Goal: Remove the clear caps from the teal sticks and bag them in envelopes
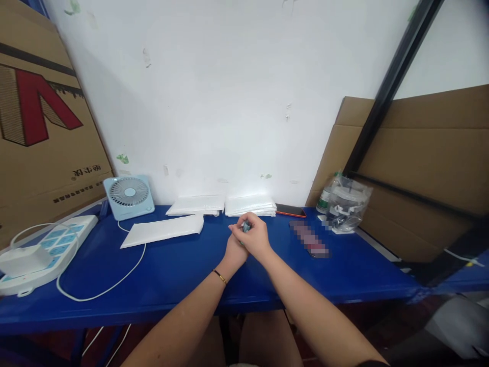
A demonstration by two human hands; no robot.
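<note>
My two hands are together above the middle of the blue table. My right hand is closed with its fingers curled round a small grey-blue thing, whose kind I cannot make out. Pressed against it from below and to the left is my left hand, also closed about the same thing, its fingers largely hidden. Just beyond my hands lie two stacks of white padded envelopes, a left stack and a right stack. A single white envelope lies flat to the left.
A light-blue fan stands at the back left, near a white power strip with a trailing cable. To the right are a red-edged phone, a blurred-out item, a bottle and a clear plastic bag. Cardboard flanks both sides.
</note>
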